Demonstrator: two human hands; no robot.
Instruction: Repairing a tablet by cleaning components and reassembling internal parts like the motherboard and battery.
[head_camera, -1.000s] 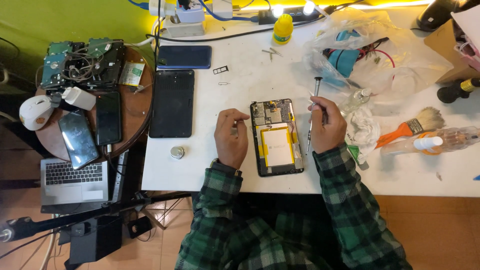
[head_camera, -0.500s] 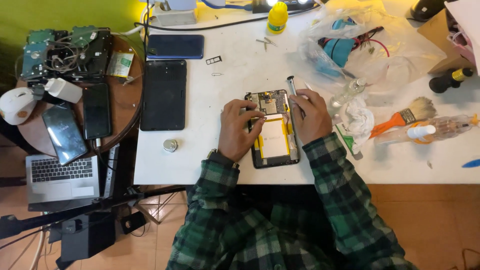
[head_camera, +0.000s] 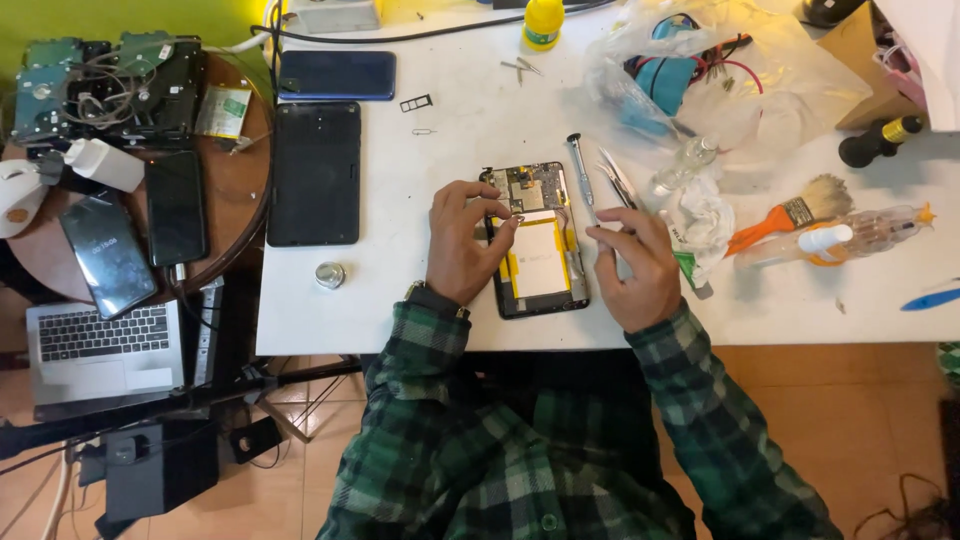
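The opened phone (head_camera: 537, 255) lies in the middle of the picture on the white table (head_camera: 450, 150), with its back off, so I can see the white and yellow battery and the little green board at its top. My left hand (head_camera: 462, 245) rests on the phone's left side, and my fingers are curled in and pinched on its edge near the board. I cannot tell if something tiny sits between my fingertips. My right hand (head_camera: 635, 262) is just right of the phone, fingers pressed together on the thin tweezers (head_camera: 617, 180) that point up and away. The screwdriver (head_camera: 581, 172) lies beside them, touching nothing I hold. A small round metal cap (head_camera: 330, 275) sits to the lower left, near the table edge. A black tablet (head_camera: 315, 172) lies face down to the left, and an orange brush (head_camera: 790, 215) and a clear bottle (head_camera: 850, 232) lie to the right. I think things could go wrong here. If my left fingers slip, the phone could slide and a thin cable could tear. If the sharp tweezers poke the battery, it could get hurt. Any tiny screws could roll off and get lost in the mess.
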